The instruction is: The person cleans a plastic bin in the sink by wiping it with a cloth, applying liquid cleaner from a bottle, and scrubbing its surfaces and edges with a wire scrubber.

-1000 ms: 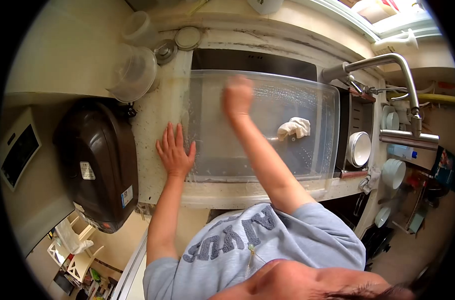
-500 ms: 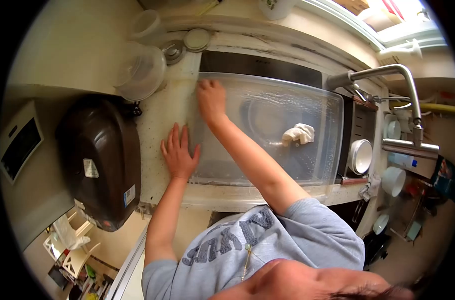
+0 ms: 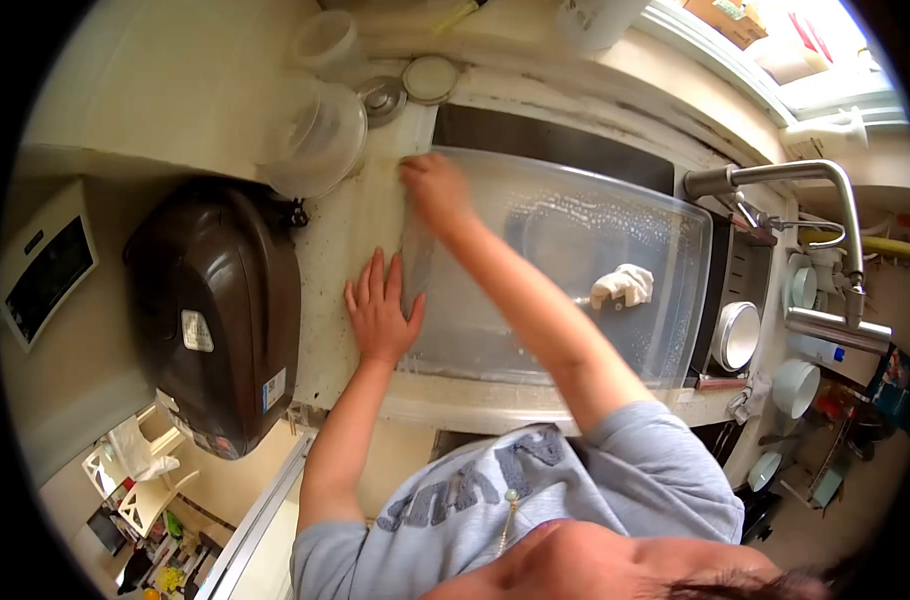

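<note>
The right hand (image 3: 440,190) is now at the far left corner of a large clear plastic lid (image 3: 575,250), which lies across the dark sink (image 3: 555,140). One second ago this hand was blurred over the far middle part of the lid; since then it has moved left, and now it reaches the edge beside the table (image 3: 325,300). It seems to me that the work has passed from the middle of the lid to its corner. The right fingers are bent inward; I cannot tell whether they hold something small or only press on the plastic.

The left hand (image 3: 382,318) has kept its place at the left edge of the lid. It lies flat, with the fingers spread and relaxed, and it grasps nothing. Probably it gives support to the body.

A crumpled white cloth (image 3: 625,286) lies on the right half of the lid, well apart from both hands, and it has not changed its position on the plastic. Wet drops are visible on the far and right parts of the lid. To the right of the lid a white bowl (image 3: 738,335) stands, near the metal faucet (image 3: 845,200).
</note>
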`<action>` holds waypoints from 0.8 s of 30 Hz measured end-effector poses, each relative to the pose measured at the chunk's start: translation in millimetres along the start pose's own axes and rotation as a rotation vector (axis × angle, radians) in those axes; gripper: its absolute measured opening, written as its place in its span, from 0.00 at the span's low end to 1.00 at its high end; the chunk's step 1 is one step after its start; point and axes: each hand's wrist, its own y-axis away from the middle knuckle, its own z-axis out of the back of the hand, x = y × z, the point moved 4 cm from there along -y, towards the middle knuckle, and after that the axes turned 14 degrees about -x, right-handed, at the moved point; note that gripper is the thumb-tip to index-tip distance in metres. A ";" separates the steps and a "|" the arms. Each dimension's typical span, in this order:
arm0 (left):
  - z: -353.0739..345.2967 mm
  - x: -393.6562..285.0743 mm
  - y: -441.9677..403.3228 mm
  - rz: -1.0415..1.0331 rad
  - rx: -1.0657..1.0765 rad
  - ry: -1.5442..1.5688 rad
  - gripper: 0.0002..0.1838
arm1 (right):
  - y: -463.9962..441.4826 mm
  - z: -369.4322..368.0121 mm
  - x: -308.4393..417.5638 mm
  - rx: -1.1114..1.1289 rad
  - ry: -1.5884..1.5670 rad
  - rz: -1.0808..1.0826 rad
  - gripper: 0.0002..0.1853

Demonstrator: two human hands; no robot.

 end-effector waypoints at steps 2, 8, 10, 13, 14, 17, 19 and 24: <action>0.1 1.0 -2.1 0.001 0.004 0.021 0.33 | 15.3 42.8 -23.5 -0.009 0.128 -0.033 0.11; -2.1 1.4 -1.8 0.015 0.002 0.011 0.34 | 41.7 37.7 -35.5 0.002 0.247 -0.399 0.08; -3.1 -2.4 -3.8 -0.019 -0.028 0.014 0.34 | 23.3 -5.8 -19.1 0.011 0.030 -0.149 0.08; -3.1 0.1 0.3 -0.038 -0.030 -0.018 0.35 | 6.6 34.6 -18.9 0.170 0.062 -0.056 0.09; -3.2 0.8 -0.1 -0.038 -0.037 -0.032 0.35 | 9.9 50.8 -29.8 0.208 0.065 -0.066 0.09; -3.9 -0.5 0.2 -0.049 -0.056 -0.046 0.35 | 46.0 139.0 -93.7 0.106 0.215 -0.144 0.08; -3.3 -2.2 0.6 -0.048 -0.061 -0.039 0.35 | 63.7 214.3 -128.1 -0.008 0.436 -0.217 0.08; 0.2 -6.0 -1.2 -0.067 -0.098 -0.048 0.33 | 81.6 250.4 -153.0 -0.264 0.834 -0.471 0.06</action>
